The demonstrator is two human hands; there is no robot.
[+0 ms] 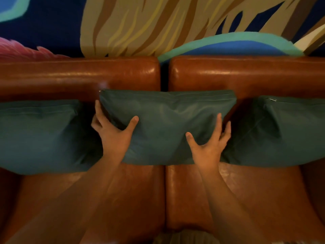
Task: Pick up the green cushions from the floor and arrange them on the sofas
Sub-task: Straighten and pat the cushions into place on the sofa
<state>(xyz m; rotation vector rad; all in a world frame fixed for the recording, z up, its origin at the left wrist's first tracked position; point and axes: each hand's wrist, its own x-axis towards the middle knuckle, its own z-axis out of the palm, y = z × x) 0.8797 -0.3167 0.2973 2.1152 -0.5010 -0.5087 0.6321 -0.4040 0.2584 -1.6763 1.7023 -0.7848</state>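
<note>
On leather sofas (246, 73), left hand (112, 136) and right hand (209, 147), fingers spread, seemingly press middle cushion (163, 124).

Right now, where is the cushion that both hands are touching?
Head view, centre: the middle cushion leans on the sofas over the gap between them, between the left cushion and the right cushion.

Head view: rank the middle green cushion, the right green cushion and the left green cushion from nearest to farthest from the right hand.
1. Middle green cushion, in the centre: the right hand touches it.
2. Right green cushion, just beside that hand's fingers, on the right.
3. Left green cushion, far left, beyond the left hand.
</note>
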